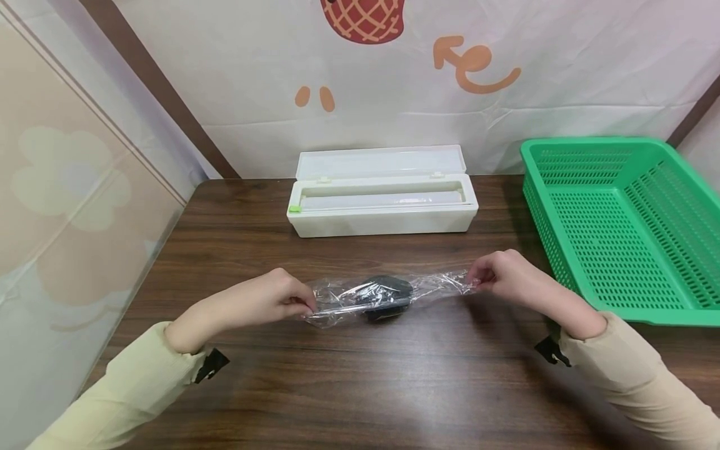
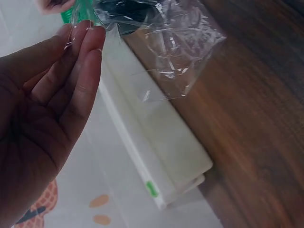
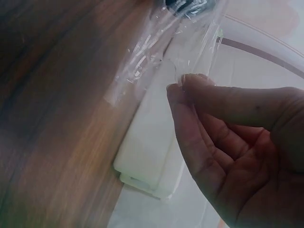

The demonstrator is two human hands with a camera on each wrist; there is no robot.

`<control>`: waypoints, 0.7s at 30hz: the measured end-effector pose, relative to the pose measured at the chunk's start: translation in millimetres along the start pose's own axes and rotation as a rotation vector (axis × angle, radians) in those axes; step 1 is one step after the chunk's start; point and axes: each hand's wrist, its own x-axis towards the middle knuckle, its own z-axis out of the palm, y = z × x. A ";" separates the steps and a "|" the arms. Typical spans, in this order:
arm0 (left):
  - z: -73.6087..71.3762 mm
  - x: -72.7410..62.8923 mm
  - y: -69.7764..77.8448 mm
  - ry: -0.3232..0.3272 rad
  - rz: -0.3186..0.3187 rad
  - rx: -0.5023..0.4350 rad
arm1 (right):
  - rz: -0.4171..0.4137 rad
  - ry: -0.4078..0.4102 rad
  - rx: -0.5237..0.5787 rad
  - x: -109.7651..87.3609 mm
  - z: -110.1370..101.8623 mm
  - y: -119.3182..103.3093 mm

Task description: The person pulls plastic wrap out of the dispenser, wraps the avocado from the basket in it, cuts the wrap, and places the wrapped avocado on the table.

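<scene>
A dark, rounded object [image 1: 388, 294] lies in the middle of a long strip of clear plastic wrap [image 1: 340, 306]; the shiny film blurs its kind. At the strip's left end my left hand [image 1: 281, 297] pinches the film between thumb and fingertips. My right hand [image 1: 503, 275] pinches the opposite end, so the wrap stretches between both hands, bunched toward the right. In the left wrist view, loose film [image 2: 173, 52] hangs beyond the fingertips. The right wrist view shows thumb and forefinger meeting on the wrap [image 3: 147, 52].
Behind the wrap stands a white cling film box [image 1: 385, 222], lid raised, a roll inside and a green slider at its left. A green plastic basket [image 1: 562, 250] sits at the right. A printed cloth [image 1: 253, 125] hangs along the back of the wooden table [image 1: 349, 387].
</scene>
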 end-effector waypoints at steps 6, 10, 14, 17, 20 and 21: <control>7.1 3.2 -9.3 -0.040 -0.029 -0.007 | -0.007 -0.016 -0.011 1.9 4.3 0.5; 10.6 5.6 -15.4 -0.050 -0.047 -0.016 | -0.001 -0.022 -0.021 3.5 6.4 1.4; 12.2 7.5 -20.6 -0.051 -0.062 -0.023 | 0.007 -0.028 -0.026 5.8 8.9 2.7; 13.6 9.1 -24.5 -0.053 -0.076 -0.022 | -0.001 -0.032 -0.030 8.1 11.1 3.7; 15.3 11.5 -28.0 -0.051 -0.090 -0.011 | -0.006 -0.033 -0.036 10.4 13.3 4.8; 15.8 12.3 -29.2 -0.049 -0.091 -0.004 | -0.008 -0.035 -0.035 11.4 14.0 5.2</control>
